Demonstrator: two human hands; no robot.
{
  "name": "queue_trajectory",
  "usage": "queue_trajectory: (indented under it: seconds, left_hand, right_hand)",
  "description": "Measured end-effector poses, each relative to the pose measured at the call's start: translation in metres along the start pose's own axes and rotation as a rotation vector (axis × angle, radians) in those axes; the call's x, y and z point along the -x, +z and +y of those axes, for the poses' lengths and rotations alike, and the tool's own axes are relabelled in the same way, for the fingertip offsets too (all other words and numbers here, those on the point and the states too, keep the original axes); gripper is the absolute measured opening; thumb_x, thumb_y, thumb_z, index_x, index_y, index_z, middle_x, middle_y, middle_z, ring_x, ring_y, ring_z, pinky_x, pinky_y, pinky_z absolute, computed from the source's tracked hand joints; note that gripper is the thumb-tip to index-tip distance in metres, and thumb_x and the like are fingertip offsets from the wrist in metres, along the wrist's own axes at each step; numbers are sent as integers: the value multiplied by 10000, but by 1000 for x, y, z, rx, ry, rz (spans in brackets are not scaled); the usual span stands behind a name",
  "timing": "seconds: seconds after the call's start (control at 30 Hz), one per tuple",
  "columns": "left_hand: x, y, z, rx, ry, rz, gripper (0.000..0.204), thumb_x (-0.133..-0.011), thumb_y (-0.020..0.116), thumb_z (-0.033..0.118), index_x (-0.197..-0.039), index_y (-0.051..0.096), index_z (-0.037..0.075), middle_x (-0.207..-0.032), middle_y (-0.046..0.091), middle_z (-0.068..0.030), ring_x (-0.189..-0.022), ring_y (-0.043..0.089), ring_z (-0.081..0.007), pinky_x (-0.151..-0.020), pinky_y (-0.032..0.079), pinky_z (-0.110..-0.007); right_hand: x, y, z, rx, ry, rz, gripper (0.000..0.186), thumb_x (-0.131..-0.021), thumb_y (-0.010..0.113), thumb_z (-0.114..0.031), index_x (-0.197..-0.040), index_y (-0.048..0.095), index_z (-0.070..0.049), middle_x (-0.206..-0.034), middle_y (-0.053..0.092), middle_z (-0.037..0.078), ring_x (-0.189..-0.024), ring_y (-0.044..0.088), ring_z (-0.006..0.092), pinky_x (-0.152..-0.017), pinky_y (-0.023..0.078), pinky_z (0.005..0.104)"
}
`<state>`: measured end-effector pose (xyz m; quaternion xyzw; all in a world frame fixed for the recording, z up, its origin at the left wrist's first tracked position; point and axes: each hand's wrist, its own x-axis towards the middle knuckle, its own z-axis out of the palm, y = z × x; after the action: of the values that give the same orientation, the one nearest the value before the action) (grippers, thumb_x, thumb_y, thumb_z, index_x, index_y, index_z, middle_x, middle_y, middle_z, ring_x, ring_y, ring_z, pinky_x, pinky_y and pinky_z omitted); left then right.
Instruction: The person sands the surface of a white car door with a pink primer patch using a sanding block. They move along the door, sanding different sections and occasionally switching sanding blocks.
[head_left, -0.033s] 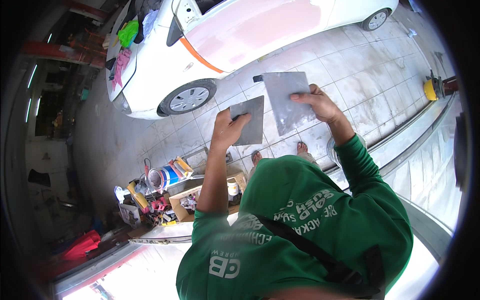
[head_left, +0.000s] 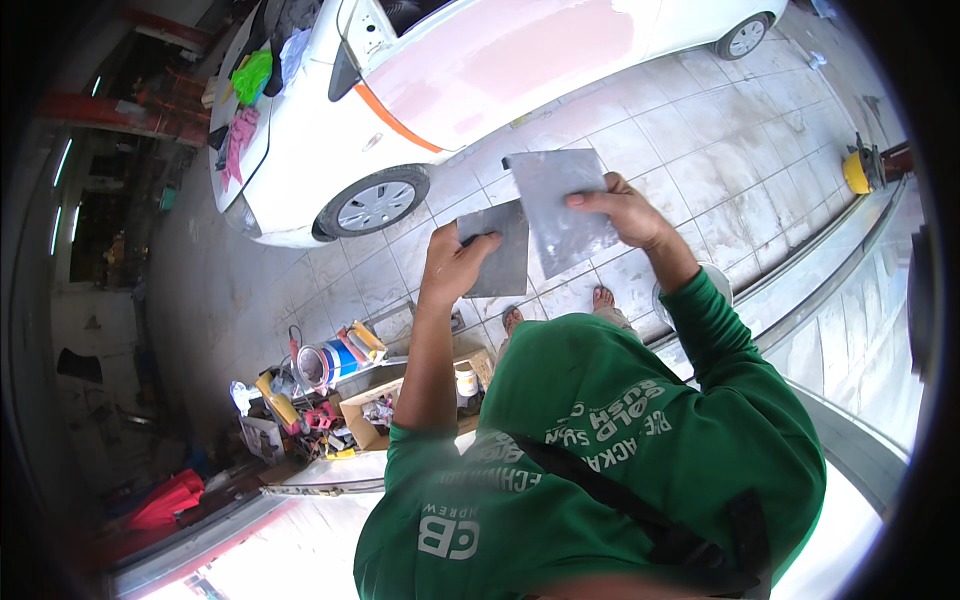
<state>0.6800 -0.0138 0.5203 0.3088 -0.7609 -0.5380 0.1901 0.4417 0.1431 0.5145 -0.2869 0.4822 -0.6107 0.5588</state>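
Note:
My left hand point(head_left: 452, 262) grips a dark grey, thin rectangular plate point(head_left: 508, 262) by its left side, thumb lying across the face. In my right hand point(head_left: 632, 216) is a lighter grey flat plate point(head_left: 553, 225) with whitish smears, pinched at its right edge with the thumb on top. A small dark piece shows at this plate's upper left corner. The two plates come together side by side in front of me, the lighter one's left edge reaching over the darker one's right edge; whether they touch, I cannot tell. The fingers behind both plates are hidden.
Beyond my hands stands a white car point(head_left: 300, 130) with pinkish patches on its side and cloths on its front. At lower left are a blue-and-white can point(head_left: 338, 358), a cardboard box point(head_left: 365, 430) and assorted tools. A yellow object point(head_left: 857, 172) lies far right on the tiled floor point(head_left: 690, 140).
My right hand has moved left and slightly down with its plate, so the two plates now overlap in view. My left hand and its plate are slightly lower.

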Motion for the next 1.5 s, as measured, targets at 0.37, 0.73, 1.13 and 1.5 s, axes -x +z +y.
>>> queue_trajectory:
  seconds: [0.37, 0.73, 1.13, 1.5]
  left_hand:
    - [-25, -15, 42, 953, -20, 543, 359, -882, 725, 145, -1191, 629, -13, -1156, 684, -102, -1011, 677, -233, -936, 535, -370]
    - [0, 49, 19, 932, 187, 152, 311, -996, 618, 76, -1306, 588, 69, -1281, 631, -58, -1163, 601, -165, -1006, 493, -349]
    - [23, 40, 32, 383, 146, 187, 317, -992, 653, 140, -1269, 624, -11, -1148, 671, -46, -1026, 598, -114, -905, 488, -279]
    - [24, 0, 28, 159, -15, -351, 468, -1025, 546, 428, -1057, 647, -28, -794, 583, -8, -742, 490, -112, -671, 433, -297]
  right_hand:
    - [11, 30, 30, -172, -40, 53, 345, -917, 704, -211, -1107, 678, 76, -976, 726, 119, -819, 698, 184, -767, 566, 315]
    - [7, 90, 4, -380, -237, 355, 311, -956, 639, -153, -1092, 621, 127, -977, 697, 156, -778, 694, 207, -632, 592, 341]
    - [19, 82, -8, -83, -237, 360, 239, -954, 644, -142, -990, 683, 91, -874, 709, 79, -785, 643, 114, -676, 521, 276]
    - [18, 67, -11, 365, -112, -15, 300, -947, 677, -229, -1004, 713, 64, -770, 708, 71, -701, 628, 98, -642, 513, 285]
